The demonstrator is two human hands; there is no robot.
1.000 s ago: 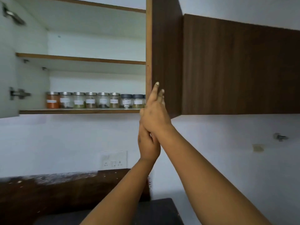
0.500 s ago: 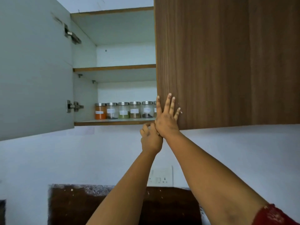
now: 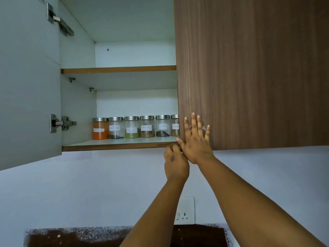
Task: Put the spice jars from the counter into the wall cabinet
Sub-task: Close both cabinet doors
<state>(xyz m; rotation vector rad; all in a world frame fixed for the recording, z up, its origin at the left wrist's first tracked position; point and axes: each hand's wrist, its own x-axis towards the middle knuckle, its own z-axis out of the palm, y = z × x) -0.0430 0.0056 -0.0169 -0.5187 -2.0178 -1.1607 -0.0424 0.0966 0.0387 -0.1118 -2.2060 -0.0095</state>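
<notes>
Right hand point(image 3: 195, 141) presses flat, fingers spread, on the right door point(image 3: 249, 77); left hand point(image 3: 175, 163) curls at its lower edge (grip unclear). Spice jars point(image 3: 135, 127) line the bottom shelf point(image 3: 115, 146) at nine o'clock; stowing looks done, doors remain.

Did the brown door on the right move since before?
Yes. The brown door swung toward shut: against the row of spice jars, it now covers the two dark-lidded ones. The right hand presses flat on it.
</notes>
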